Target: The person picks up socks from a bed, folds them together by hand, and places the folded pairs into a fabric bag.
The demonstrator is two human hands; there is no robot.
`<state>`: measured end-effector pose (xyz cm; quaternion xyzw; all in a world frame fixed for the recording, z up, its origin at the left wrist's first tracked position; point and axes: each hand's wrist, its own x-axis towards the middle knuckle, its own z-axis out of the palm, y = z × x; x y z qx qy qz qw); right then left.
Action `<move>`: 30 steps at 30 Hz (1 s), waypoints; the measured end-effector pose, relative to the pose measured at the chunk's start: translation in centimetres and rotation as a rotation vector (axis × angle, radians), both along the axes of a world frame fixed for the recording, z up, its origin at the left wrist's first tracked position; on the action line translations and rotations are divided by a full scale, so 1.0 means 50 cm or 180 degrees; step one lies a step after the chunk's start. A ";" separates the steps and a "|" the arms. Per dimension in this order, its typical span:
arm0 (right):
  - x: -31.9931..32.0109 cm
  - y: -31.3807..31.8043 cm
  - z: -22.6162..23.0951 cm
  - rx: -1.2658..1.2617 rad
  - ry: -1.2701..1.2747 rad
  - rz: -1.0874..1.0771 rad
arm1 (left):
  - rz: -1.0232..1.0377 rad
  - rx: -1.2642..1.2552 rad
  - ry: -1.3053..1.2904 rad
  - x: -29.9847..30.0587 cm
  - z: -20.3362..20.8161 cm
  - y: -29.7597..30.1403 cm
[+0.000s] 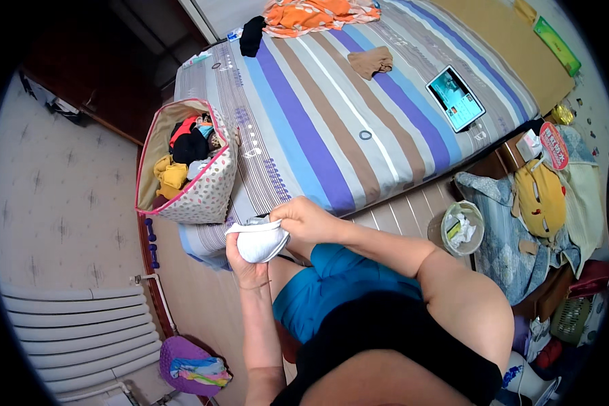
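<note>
Between my two hands is a small light grey cloth garment [260, 243], bunched into a rounded pouch with a pale rim; its exact kind does not show. My left hand [249, 269] grips it from below and the left side. The fingers of my right hand [306, 220] are closed on its upper right edge. Just beyond, a dotted fabric storage bag [213, 189] with pink edging stands open at the bed's left corner. Inside it lie black, red and yellow clothes, including a yellow piece [172, 173] near the front.
A striped bed [318, 108] spans the far side, bearing brown folded cloth [372, 62], a tablet [455, 99], a black garment [252, 36] and orange fabric [311, 17]. A waste bin [477, 245] and clothes piled on furniture stand right. A radiator [81, 338] and purple stool [183, 352] are left.
</note>
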<state>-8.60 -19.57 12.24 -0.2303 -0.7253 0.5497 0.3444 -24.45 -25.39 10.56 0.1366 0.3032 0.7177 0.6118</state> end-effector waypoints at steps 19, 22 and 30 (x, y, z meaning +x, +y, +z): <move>0.002 0.023 0.104 -0.0846 0.0921 -0.0199 | -0.0173 0.0526 -0.0985 0.036 0.180 0.068; 0.007 0.038 0.100 -0.1118 0.0477 0.0114 | 0.0071 0.0476 -0.0996 0.030 0.164 0.070; 0.006 0.055 0.067 -0.2506 0.2176 0.0561 | -0.0074 0.0578 -0.1454 0.029 0.137 0.068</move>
